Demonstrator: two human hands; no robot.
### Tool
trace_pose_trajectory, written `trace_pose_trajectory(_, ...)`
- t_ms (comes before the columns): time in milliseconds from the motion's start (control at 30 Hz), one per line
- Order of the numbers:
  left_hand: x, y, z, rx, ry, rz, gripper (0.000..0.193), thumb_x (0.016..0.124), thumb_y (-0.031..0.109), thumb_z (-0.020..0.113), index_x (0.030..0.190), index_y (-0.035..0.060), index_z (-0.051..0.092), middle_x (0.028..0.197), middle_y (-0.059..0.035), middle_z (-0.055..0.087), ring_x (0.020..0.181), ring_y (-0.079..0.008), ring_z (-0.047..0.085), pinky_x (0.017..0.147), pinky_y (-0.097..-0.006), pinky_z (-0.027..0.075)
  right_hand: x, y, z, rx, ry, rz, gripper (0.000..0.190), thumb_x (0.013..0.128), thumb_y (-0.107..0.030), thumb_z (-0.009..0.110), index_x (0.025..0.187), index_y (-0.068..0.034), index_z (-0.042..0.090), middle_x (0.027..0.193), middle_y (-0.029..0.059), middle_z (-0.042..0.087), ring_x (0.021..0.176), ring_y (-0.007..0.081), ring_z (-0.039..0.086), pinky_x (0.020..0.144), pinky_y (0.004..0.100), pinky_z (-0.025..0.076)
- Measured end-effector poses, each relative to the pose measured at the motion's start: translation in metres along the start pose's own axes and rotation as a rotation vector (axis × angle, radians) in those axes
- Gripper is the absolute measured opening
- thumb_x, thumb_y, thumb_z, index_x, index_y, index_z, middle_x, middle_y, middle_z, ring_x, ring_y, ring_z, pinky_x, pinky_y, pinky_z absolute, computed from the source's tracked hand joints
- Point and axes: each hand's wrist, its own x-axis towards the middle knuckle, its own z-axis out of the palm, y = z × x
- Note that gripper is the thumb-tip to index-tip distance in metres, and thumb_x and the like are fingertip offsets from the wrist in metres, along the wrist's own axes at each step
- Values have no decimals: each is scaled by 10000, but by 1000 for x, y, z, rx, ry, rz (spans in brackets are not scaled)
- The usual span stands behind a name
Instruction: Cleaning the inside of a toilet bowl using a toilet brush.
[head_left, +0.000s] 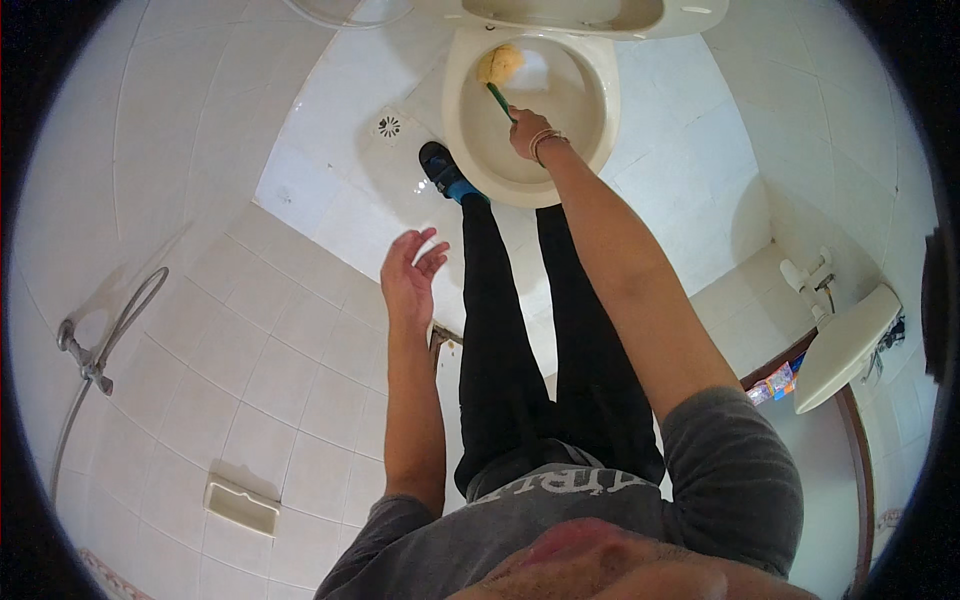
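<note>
My right hand (531, 135) grips the green handle (500, 101) of a toilet brush over the open toilet bowl (455, 124). The brush's round, yellowish head (501, 64) lies against the bowl's inner wall at the far left. Part of the handle is hidden inside my fist, and bracelets circle that wrist. Raised at the left of my legs, my left hand (414, 262) holds nothing, its fingers loosely curled and apart. Beyond the bowl, the toilet's seat and lid (562, 16) stand lifted, cut off by the top of the view.
A floor drain (389, 126) lies left of the toilet, near my slippered foot (442, 166). The left wall carries a shower mixer tap (88, 367) with a hose and a soap dish (241, 505). A washbasin (847, 349) juts from the right wall, beside a doorway frame (857, 465).
</note>
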Motion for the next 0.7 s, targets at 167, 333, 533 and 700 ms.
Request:
trace_pose_trajectory(167, -4, -25, -8, -17, -45, -72, 252, 1013, 241, 558, 1158, 37, 590, 1212, -205, 645, 1010, -341, 683, 883, -394, 560, -60, 26, 11, -318, -211, -156, 531, 942, -130, 468, 1471, -85, 482, 1227, 275, 638, 1128, 420, 640, 991, 499, 508)
trace_pose_trajectory(333, 0, -31, 20, 7, -160, -93, 251, 1008, 258, 573, 1132, 40, 593, 1177, -188, 664, 988, -309, 696, 864, -376, 557, -43, 23, 3, -299, -83, -130, 522, 950, -144, 482, 1470, -108, 493, 1224, 307, 622, 1089, 426, 646, 963, 492, 507)
trace_pose_trajectory(533, -5, -38, 32, 100, -186, -74, 215, 1012, 231, 563, 1108, 42, 599, 1112, -165, 693, 927, -266, 716, 825, -348, 563, -3, -14, 11, -69, -30, -10, 566, 901, -110, 517, 1464, -80, 469, 1098, 281, 691, 1069, 420, 680, 948, 509, 549)
trace_pose_trajectory(700, -2, -42, 29, 87, -182, -131, 195, 1010, 220, 568, 1104, 53, 608, 1100, -155, 701, 919, -255, 718, 820, -341, 562, -84, 41, 3, -856, -514, -61, 464, 853, -76, 573, 1305, 29, 593, 1177, 286, 677, 1102, 433, 670, 959, 538, 531)
